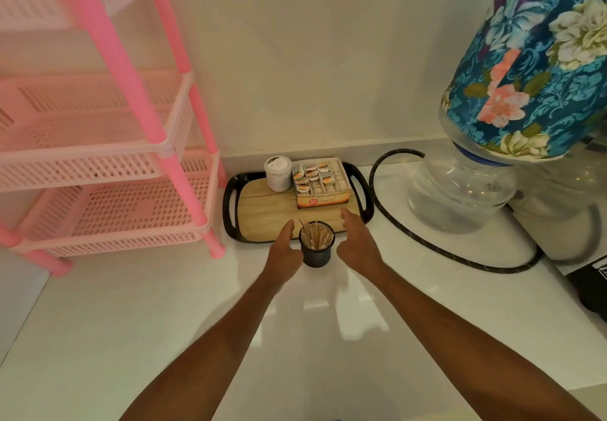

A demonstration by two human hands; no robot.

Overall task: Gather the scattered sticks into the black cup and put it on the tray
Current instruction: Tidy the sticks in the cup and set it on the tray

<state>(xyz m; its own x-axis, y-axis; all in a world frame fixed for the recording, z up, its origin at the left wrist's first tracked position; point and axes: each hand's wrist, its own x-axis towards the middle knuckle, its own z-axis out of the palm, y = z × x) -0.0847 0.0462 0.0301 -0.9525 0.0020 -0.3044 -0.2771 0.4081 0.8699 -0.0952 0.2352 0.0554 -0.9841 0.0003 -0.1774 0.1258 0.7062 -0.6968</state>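
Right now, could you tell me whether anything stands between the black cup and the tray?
Nothing visible does. The black cup stands by the near rim of the tray; the jar and box sit at its far side.

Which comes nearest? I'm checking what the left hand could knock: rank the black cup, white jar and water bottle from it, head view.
1. Black cup: just right of the left hand, on the counter.
2. White jar: beyond the hand, at the tray's far-left corner.
3. Water bottle: far off to the right, past the tray.
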